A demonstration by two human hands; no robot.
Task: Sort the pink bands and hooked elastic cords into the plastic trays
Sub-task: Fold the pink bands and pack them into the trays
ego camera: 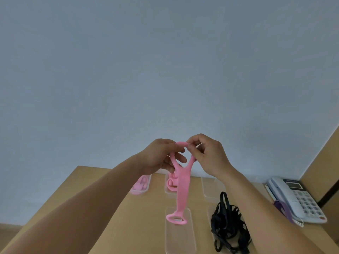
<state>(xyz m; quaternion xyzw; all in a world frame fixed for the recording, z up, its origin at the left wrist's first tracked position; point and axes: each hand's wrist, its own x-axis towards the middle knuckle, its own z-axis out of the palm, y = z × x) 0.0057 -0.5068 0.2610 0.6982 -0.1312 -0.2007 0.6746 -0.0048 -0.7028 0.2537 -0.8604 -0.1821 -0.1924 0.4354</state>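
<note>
A long pink band hangs in the air above the wooden table, its lower loop dangling over a clear tray. My left hand and my right hand both pinch its top loop, close together. A pile of black hooked elastic cords fills a clear tray at the right front. Pink bands lie folded in a far middle tray, and more pink pieces sit in the far left tray. Another clear tray stands far right, behind my right wrist.
A white desk telephone stands at the table's right edge with a purple band draped beside it. A pale wall rises just behind the table. A wooden partition closes off the right side.
</note>
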